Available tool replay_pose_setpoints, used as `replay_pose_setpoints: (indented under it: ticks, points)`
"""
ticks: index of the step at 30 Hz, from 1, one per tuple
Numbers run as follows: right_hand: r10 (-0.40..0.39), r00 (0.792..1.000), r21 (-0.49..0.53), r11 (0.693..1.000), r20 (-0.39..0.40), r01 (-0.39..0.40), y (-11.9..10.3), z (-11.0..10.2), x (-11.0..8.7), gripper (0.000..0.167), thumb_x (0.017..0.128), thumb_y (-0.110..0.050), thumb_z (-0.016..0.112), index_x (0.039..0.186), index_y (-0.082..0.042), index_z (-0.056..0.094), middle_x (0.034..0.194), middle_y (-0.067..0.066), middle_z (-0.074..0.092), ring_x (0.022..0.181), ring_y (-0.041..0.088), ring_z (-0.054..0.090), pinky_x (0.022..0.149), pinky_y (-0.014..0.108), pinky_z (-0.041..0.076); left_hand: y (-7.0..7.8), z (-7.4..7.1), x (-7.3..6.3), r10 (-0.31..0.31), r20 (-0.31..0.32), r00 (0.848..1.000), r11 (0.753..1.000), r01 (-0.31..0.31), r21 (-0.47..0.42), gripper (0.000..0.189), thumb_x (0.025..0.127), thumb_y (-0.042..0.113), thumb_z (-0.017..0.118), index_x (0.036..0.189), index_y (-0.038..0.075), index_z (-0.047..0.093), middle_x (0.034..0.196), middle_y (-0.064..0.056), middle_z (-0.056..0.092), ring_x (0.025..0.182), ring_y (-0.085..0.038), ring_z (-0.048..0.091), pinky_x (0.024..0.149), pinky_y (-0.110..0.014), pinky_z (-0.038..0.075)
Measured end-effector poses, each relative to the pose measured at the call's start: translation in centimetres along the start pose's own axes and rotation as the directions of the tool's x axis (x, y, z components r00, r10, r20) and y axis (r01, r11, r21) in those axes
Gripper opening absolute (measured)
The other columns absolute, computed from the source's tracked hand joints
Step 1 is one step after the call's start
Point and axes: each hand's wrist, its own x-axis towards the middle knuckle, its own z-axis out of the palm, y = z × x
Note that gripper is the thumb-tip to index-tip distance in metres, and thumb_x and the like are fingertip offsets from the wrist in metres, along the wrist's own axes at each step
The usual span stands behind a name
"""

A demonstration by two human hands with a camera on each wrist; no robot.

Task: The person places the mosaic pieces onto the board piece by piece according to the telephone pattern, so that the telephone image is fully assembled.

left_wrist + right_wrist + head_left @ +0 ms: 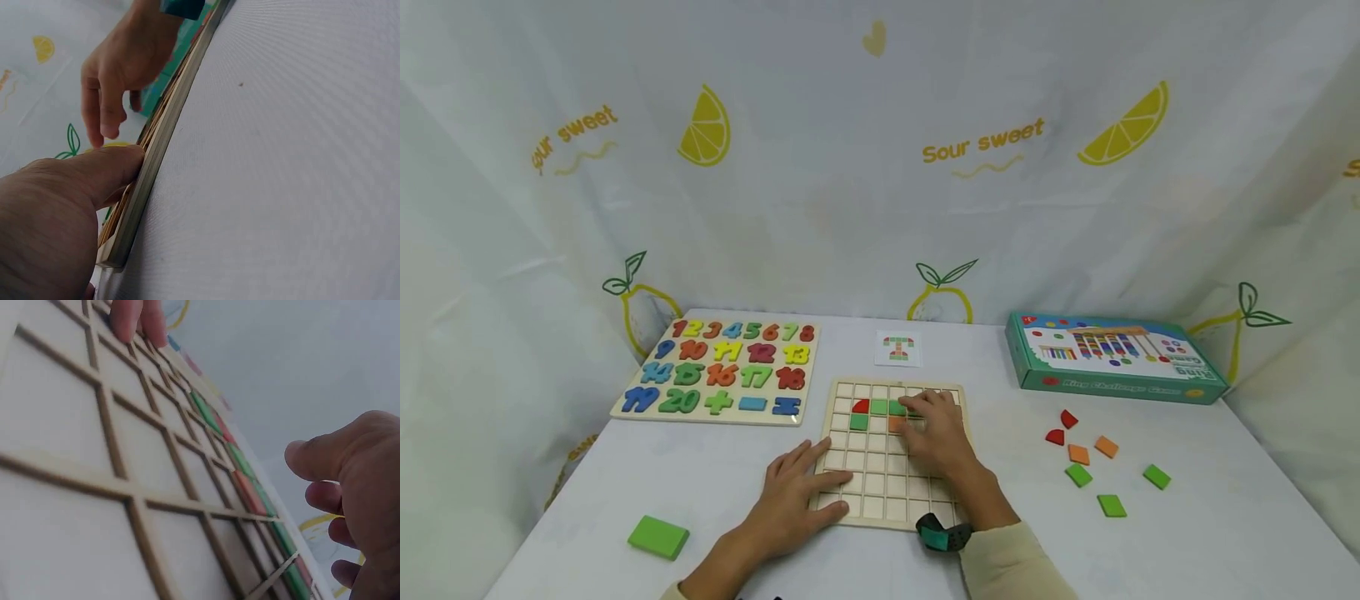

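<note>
A wooden grid board (pixel 874 485) lies in the middle of the table. Across its far rows sit a red quarter-round tile (pixel 861 406), several green square tiles (pixel 878 407) and an orange square tile (pixel 895 425). My left hand (pixel 792 502) rests on the board's near left side with fingers spread; in the left wrist view its thumb (pixel 119 164) presses the board's rim. Over the far right tiles hovers my right hand (pixel 942 432), fingers loosely bent. The right wrist view shows that hand (pixel 369 481) apart from the board, nothing between thumb and fingers.
Loose red quarter-rounds (pixel 1055 437), orange squares (pixel 1106 447) and green squares (pixel 1112 506) lie to the right. Behind them is a game box (pixel 1120 358). A pattern card (pixel 898 348) lies beyond the board, a number puzzle (pixel 722 375) far left, a green block (pixel 658 537) near left.
</note>
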Motion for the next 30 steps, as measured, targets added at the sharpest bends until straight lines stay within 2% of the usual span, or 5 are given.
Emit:
replay_pose_setpoints:
  ticks: [5,11,17,23,30]
  points:
    - [0.001,1.000,0.102,0.995,-0.010,0.000,-1.5,-2.4,0.3,0.036,0.083,-0.008,0.076,0.118,-0.003,0.068,0.105,0.006,0.060,0.103,0.025,0.046,0.082,0.046,0.042,-0.1,0.0,-0.1,-0.005,-0.004,1.000,1.000,0.005,-0.001,0.038,0.086,0.041,0.070,0.120,0.025,0.071,0.149,-0.011,0.038,0.137,-0.040,0.024,0.101,-0.060,0.015]
    - [-0.032,0.999,0.151,0.988,-0.017,0.034,-2.8,-5.9,0.3,0.041,0.082,-0.008,0.077,0.121,-0.005,0.066,0.110,0.007,0.059,0.110,0.025,0.044,0.085,0.049,0.043,-0.1,-0.1,-0.2,-0.008,-0.005,1.000,1.000,0.008,-0.007,0.039,0.086,0.042,0.070,0.120,0.024,0.071,0.149,-0.011,0.038,0.138,-0.040,0.023,0.101,-0.060,0.015]
    - [-0.073,0.996,0.127,0.989,-0.043,0.078,-3.1,-9.7,-0.5,0.043,0.083,-0.011,0.077,0.124,-0.008,0.064,0.115,0.006,0.059,0.111,0.024,0.044,0.086,0.053,0.041,0.0,-0.1,-0.2,-0.010,0.001,1.000,1.000,0.010,-0.006,0.038,0.086,0.041,0.070,0.120,0.024,0.071,0.149,-0.011,0.037,0.138,-0.040,0.023,0.101,-0.060,0.014]
    - [-0.116,0.988,0.097,0.987,-0.104,0.126,-2.9,-13.2,-1.5,0.043,0.082,-0.004,0.076,0.123,-0.006,0.063,0.113,0.008,0.059,0.116,0.028,0.042,0.087,0.055,0.034,0.0,-0.1,-0.1,-0.013,0.008,1.000,1.000,0.013,0.001,0.039,0.086,0.042,0.069,0.121,0.024,0.070,0.150,-0.011,0.037,0.138,-0.039,0.022,0.101,-0.061,0.014]
    - [-0.075,0.990,0.015,0.997,-0.123,0.077,-2.4,-15.9,-3.2,0.048,0.079,-0.003,0.077,0.125,-0.005,0.062,0.119,0.009,0.056,0.116,0.028,0.041,0.085,0.056,0.035,0.0,0.1,0.0,-0.016,0.018,1.000,1.000,0.016,-0.020,0.040,0.087,0.043,0.069,0.123,0.025,0.069,0.150,-0.009,0.036,0.139,-0.038,0.022,0.102,-0.062,0.013]
